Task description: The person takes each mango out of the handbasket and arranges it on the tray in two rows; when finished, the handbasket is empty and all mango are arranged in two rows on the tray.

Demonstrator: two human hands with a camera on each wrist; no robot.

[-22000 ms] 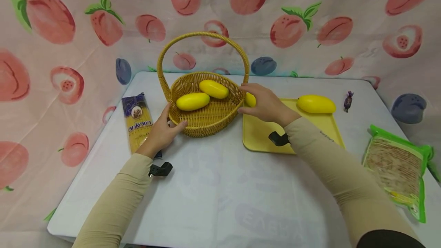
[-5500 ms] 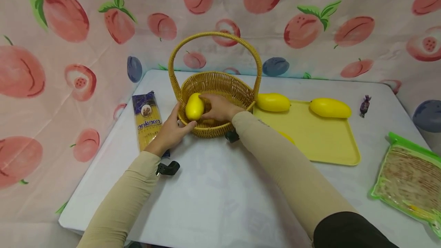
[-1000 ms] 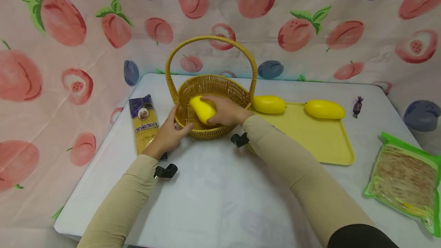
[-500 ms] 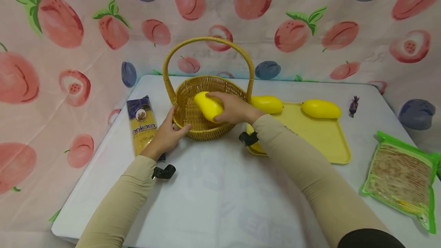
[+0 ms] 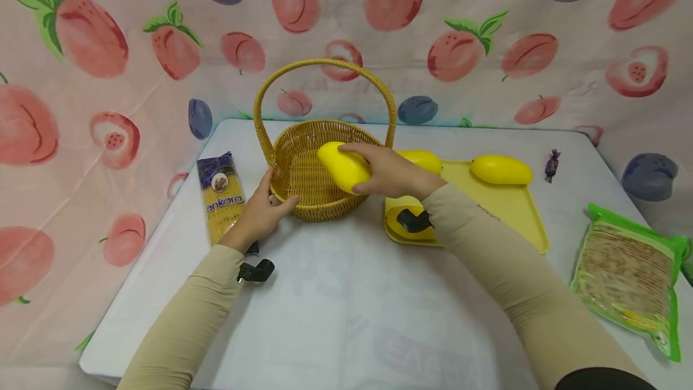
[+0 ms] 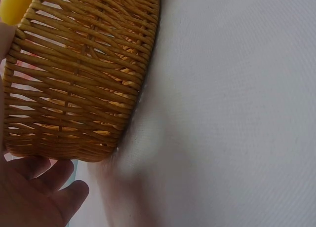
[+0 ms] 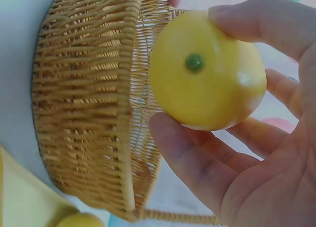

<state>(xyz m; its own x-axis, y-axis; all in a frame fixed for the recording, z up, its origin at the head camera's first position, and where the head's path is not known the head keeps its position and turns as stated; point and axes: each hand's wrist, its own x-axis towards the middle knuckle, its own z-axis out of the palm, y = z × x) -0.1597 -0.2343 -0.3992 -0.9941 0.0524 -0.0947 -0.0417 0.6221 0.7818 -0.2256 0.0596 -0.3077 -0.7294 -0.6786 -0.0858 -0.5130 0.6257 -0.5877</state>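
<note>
A yellow mango (image 5: 343, 167) is in my right hand (image 5: 397, 168), pinched between thumb and fingers over the right part of the wicker basket (image 5: 319, 213). Its green stem dot faces the camera in the right wrist view, where the mango (image 7: 207, 96) is level with the basket rim. My left hand (image 5: 261, 212) holds the basket at its front left, thumb near the rim and fingers against the outer wall. No other fruit shows inside the basket. On the yellow tray (image 5: 487, 215) are more mangoes: one at the back left (image 5: 421, 160), one at the back right (image 5: 501, 170), one at the front left (image 5: 397, 221), partly hidden.
A pack of spaghetti (image 5: 222, 197) lies left of the basket, close by my left hand. To the right of the tray are a wrapped candy (image 5: 551, 166) and a green-edged bag of flatbread (image 5: 625, 272). The basket's tall handle (image 5: 325, 62) arches above it.
Two mangoes were in the basket long ago, then one. Over the last second my right hand has lifted that one up and rightward towards the tray. My left hand has stayed on the basket.
</note>
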